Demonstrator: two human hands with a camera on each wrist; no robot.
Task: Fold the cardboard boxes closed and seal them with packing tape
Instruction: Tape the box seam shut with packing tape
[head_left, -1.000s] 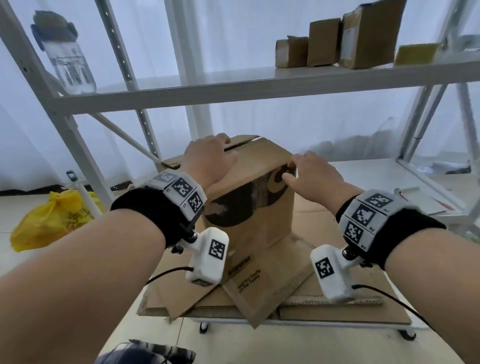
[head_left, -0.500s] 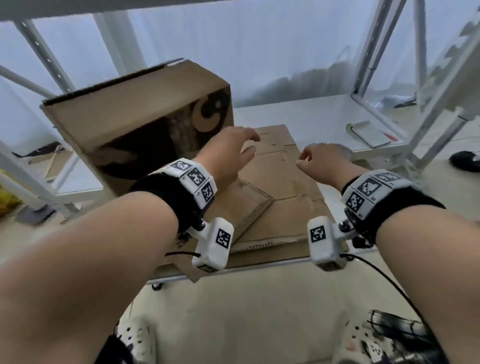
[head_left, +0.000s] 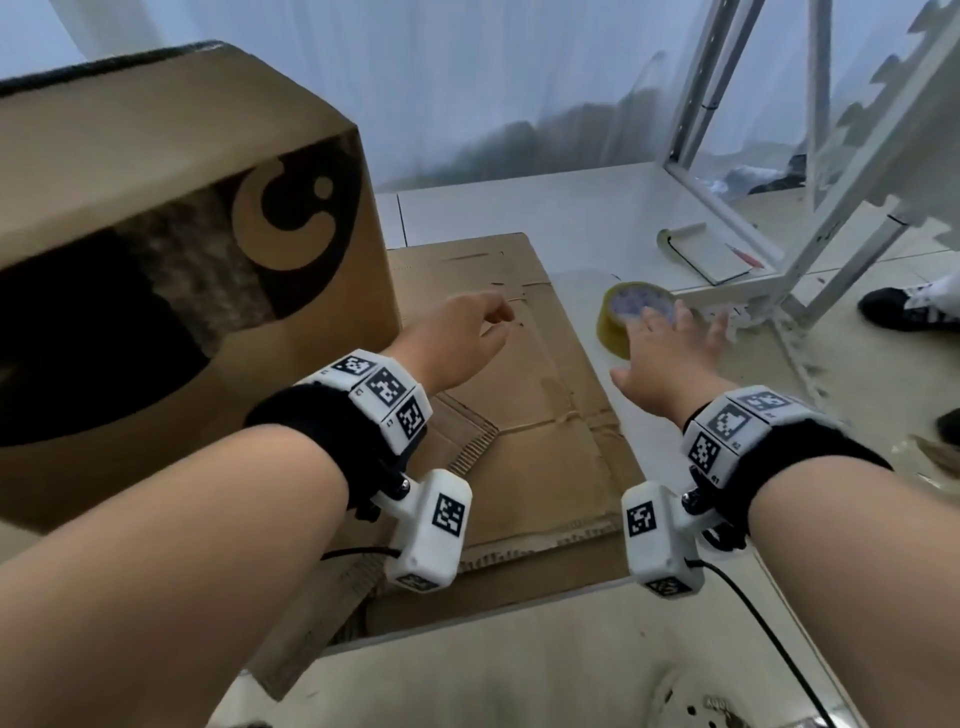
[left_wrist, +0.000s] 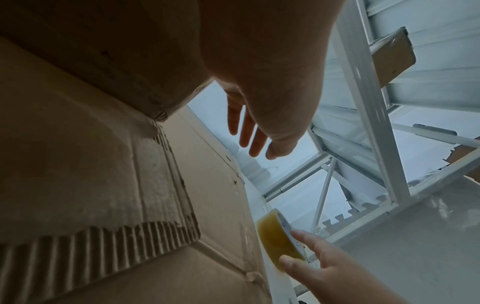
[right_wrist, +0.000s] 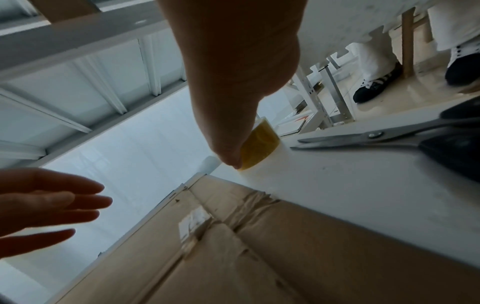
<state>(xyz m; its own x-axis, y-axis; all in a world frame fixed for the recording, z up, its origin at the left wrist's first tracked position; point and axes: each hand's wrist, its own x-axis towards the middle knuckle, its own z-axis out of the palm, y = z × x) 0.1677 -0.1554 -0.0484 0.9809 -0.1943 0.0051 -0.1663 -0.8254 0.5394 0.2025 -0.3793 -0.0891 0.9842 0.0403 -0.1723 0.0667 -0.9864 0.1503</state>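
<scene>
A large brown cardboard box (head_left: 182, 218) with a black logo stands at the left on flattened cardboard sheets (head_left: 524, 415). A yellowish roll of packing tape (head_left: 618, 322) lies on the white table just right of the sheets. My right hand (head_left: 670, 332) reaches over the roll with spread fingers. In the left wrist view its thumb (left_wrist: 285, 262) touches the side of the tape roll (left_wrist: 275, 236). My left hand (head_left: 483, 322) hovers open over the sheets, right of the box, holding nothing; the fingers (left_wrist: 249, 133) are straight.
Scissors (right_wrist: 363, 136) lie on the table to the right of the tape roll (right_wrist: 259, 144). A white notepad (head_left: 706, 254) and a white metal shelf frame (head_left: 769, 223) stand at the back right. Another person's dark shoe (head_left: 904, 312) is on the floor at the right.
Both hands have left the box. The view has swung right and down, the box now sits at the left, and my right hand has reached out onto the tape roll.
</scene>
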